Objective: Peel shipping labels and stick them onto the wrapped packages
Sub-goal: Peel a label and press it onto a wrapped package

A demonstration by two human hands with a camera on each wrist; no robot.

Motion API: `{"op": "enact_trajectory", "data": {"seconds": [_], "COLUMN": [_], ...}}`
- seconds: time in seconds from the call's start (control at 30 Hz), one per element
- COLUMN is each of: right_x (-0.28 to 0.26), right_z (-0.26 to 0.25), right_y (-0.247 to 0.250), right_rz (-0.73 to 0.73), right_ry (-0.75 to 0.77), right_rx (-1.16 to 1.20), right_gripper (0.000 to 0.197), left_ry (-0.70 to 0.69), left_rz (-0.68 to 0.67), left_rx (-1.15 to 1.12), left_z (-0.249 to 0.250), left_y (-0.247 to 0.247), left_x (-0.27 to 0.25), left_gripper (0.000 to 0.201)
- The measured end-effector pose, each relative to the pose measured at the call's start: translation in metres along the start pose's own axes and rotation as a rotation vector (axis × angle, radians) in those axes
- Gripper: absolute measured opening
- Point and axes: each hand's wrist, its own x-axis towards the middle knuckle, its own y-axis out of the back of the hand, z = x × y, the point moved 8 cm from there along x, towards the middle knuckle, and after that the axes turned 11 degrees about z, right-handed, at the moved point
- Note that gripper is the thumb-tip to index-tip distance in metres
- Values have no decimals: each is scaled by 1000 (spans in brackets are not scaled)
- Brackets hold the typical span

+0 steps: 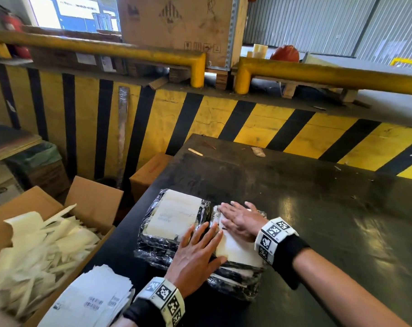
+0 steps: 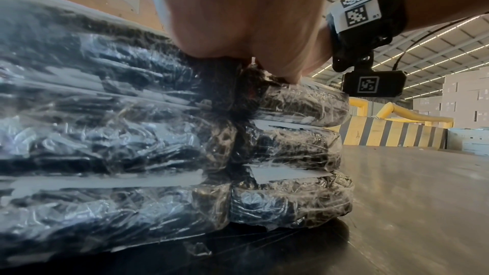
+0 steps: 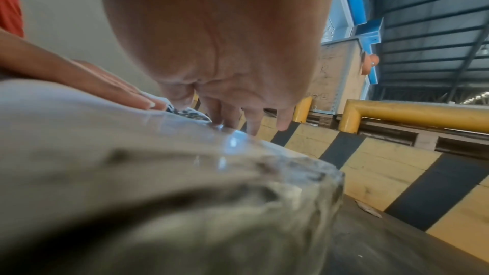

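We log two stacks of wrapped packages touching side by side on the dark table (image 1: 318, 185), the left stack (image 1: 157, 241) topped by a stuck label (image 1: 174, 215). Our left hand (image 1: 195, 251) and right hand (image 1: 240, 220) lie flat, fingers spread, pressing a label (image 1: 235, 249) onto the right stack (image 1: 238, 277). Loose labels (image 1: 94, 300) sit near left, beside a box (image 1: 89, 197) of peeled backings (image 1: 42, 244).

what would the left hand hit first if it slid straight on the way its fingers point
Probably the right hand, which lies flat just ahead of the left hand on the same label; the exact gap is unclear.
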Motion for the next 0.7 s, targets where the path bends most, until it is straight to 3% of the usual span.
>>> {"op": "enact_trajectory", "data": {"seconds": [0.27, 0.4, 0.47, 0.53, 0.63, 0.7], "right_x": [-35, -70, -72, -67, -58, -61], "right_z": [18, 48, 51, 38, 1, -8], "right_y": [-12, -19, -20, -19, -26, -34], "right_rz": [-6, 15, 37, 59, 81, 101], "right_ry": [-20, -96, -130, -133, -40, -8], "right_rx": [11, 69, 45, 34, 58, 97], "right_gripper": [62, 103, 93, 86, 115, 111], "left_ry": [-4, 7, 12, 13, 18, 11], "left_rz": [12, 27, 19, 11, -10, -13], "left_rx": [-3, -17, -25, -27, -51, -63], "left_z": [-1, -2, -3, -3, -4, -4], "left_y": [1, 1, 0, -2, -4, -3], "left_x": [-1, -3, -2, -2, -2, -2], "left_gripper": [60, 59, 59, 60, 62, 63]}}
